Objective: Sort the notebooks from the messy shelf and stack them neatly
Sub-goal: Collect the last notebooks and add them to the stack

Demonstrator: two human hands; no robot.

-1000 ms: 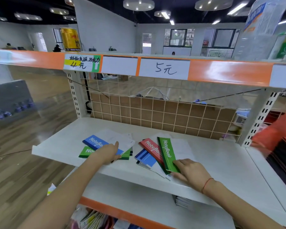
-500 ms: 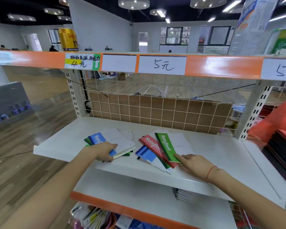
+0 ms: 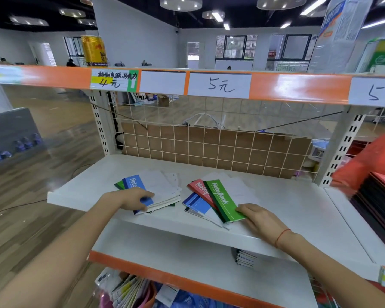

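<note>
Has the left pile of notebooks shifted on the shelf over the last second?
Yes. The left hand has squared the left pile: its green notebook, earlier sticking out toward the shelf front edge, now sits mostly tucked under the blue one.

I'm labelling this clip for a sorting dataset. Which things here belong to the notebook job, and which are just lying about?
Job:
left pile of notebooks, gripped by left hand
right fan of notebooks, green notebook touched by right hand
white shelf

Lying about:
yellow can
price tags
dark stack below
packets at the bottom

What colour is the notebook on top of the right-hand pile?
Green notebook with white "NoteBook" lettering, clearest in the head view.
</note>
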